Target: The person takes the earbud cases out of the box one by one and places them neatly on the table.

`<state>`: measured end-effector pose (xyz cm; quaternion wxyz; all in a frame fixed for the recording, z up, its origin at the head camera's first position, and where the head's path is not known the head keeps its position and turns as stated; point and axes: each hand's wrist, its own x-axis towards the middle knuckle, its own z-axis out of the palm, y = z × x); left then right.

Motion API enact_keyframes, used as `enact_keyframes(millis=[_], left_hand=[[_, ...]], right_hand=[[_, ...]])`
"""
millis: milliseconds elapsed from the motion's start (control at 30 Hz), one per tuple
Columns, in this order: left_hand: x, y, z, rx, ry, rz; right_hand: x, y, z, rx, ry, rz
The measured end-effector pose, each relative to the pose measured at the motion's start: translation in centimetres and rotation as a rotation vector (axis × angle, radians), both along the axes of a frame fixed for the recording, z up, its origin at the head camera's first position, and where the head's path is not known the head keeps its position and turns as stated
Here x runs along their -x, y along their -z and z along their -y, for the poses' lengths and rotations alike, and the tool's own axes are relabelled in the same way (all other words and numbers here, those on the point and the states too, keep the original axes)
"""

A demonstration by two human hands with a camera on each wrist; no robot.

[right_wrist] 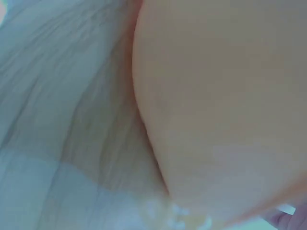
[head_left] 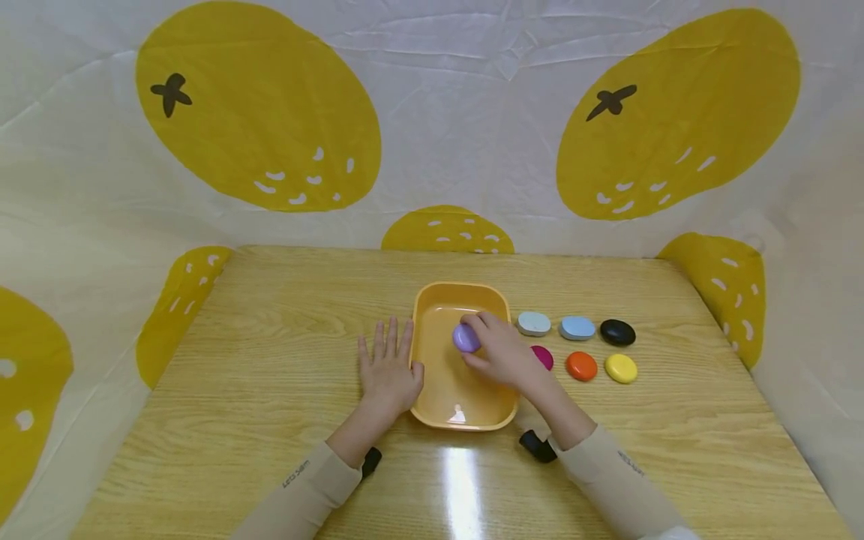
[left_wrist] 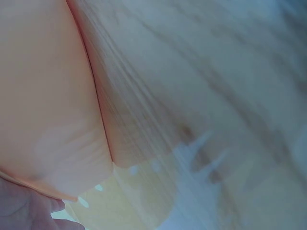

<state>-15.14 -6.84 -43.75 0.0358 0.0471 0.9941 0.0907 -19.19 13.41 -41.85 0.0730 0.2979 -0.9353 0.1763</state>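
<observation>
A purple rounded disc is pinched between the thumb and fingers of my right hand. That hand reaches in over the orange tray from its right side; whether the disc touches the tray floor I cannot tell. My left hand lies flat with fingers spread at the tray's left side, its thumb against the rim. In the left wrist view, a large pale orange wall hides most of the hand, with only some fingers at the bottom left corner. The right wrist view is similarly blocked.
Right of the tray are two rows of rounded pieces: a pale grey-blue one, a light blue one, a black one, a magenta one partly hidden by my hand, an orange one and a yellow one. Patterned cloth surrounds the wooden table.
</observation>
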Motion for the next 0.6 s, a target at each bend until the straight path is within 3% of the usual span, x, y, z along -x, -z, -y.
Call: enact_keyframes(millis=[267, 600], left_hand=[[-0.1, -0.1, 0.0, -0.008, -0.003, -0.002], [-0.2, -0.1, 0.0, 0.000, -0.001, -0.002]], right_hand=[[-1.8, -1.3, -4.5, -0.036, 0.118, -0.041], [-4.5, -0.3, -8.6, -0.088, 0.212, -0.041]])
